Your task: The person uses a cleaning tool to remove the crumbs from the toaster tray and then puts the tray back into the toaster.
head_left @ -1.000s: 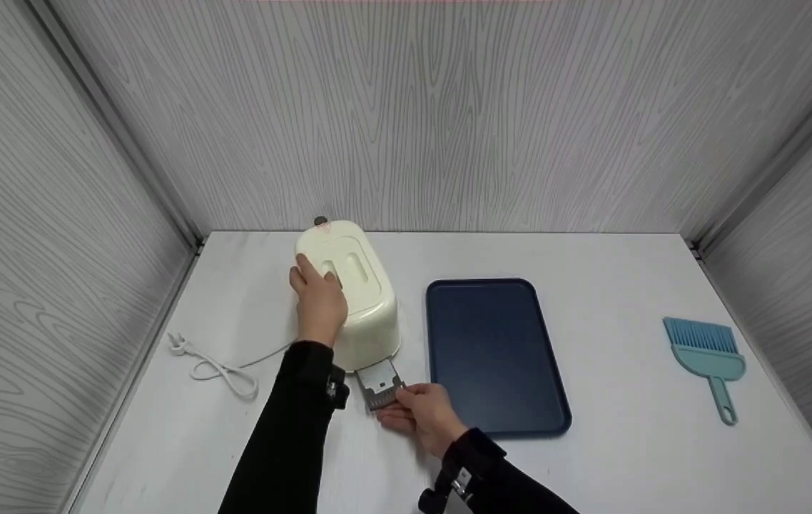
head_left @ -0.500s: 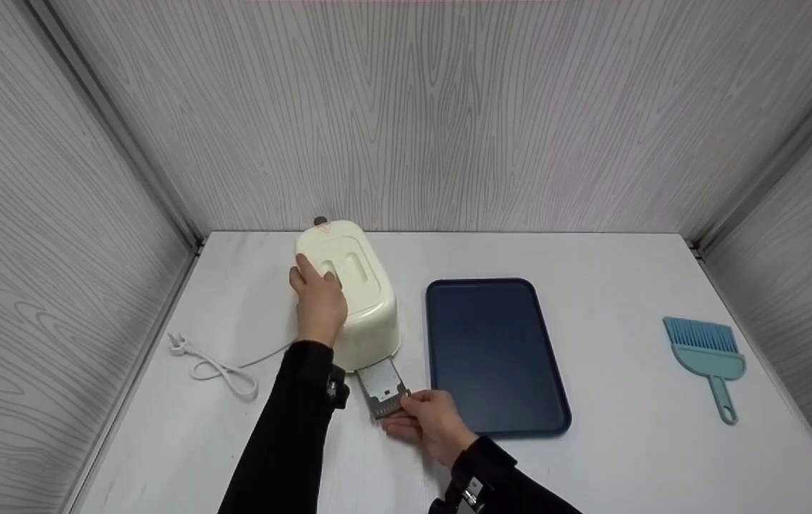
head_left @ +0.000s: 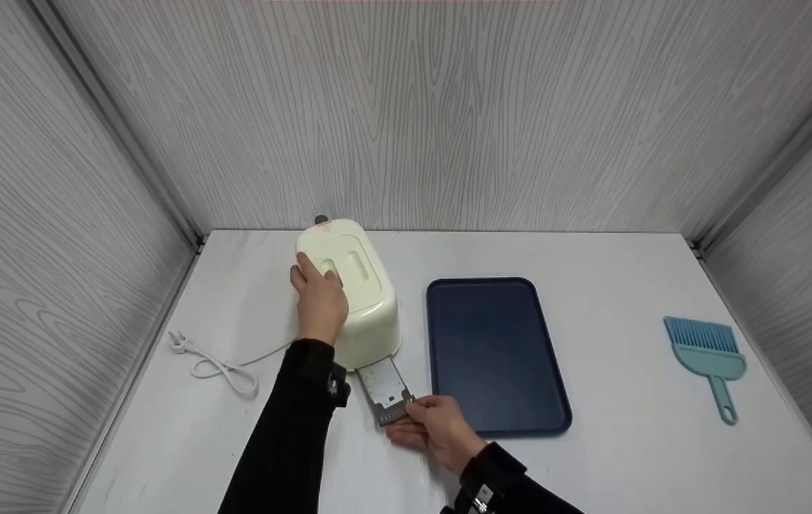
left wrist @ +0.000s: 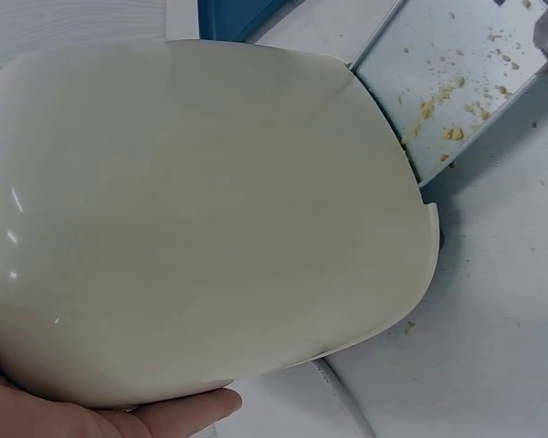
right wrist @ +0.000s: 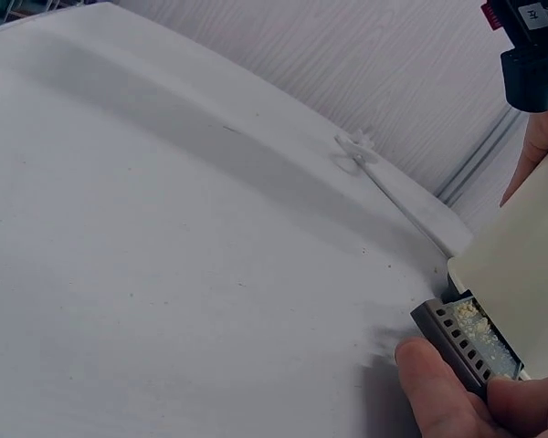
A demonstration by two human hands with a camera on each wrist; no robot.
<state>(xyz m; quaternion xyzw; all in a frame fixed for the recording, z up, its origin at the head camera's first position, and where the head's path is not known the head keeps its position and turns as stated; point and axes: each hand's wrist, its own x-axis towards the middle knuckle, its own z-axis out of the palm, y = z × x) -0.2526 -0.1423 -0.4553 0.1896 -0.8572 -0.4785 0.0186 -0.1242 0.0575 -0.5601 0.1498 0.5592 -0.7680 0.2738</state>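
A cream toaster [head_left: 369,328] with two slots stands at the back left of the table. My left hand [head_left: 322,303] grips its top, thumb at a slot and fingers over the left side. From the toaster's near end juts a flat metal crumb tray [head_left: 382,385], its inner end hidden inside. My right hand [head_left: 442,432] pinches the tray's grey outer edge between thumb and fingers. Yellowish crumbs [left wrist: 452,133] are scattered over the tray in the left wrist view. At the right wrist, the perforated front edge [right wrist: 452,342] shows beside my fingertips.
A dark blue rectangular tray [head_left: 499,357] lies just right of the toaster. Farther right is a teal hand brush [head_left: 709,364]. The white power cord [head_left: 235,375] and its plug lie loosely at the left. Grey wood-grain panels [head_left: 434,114] enclose the table's back and sides.
My right hand has drawn the crumb tray farther out of the toaster, toward me and slightly right. The left hand and toaster have stayed put.
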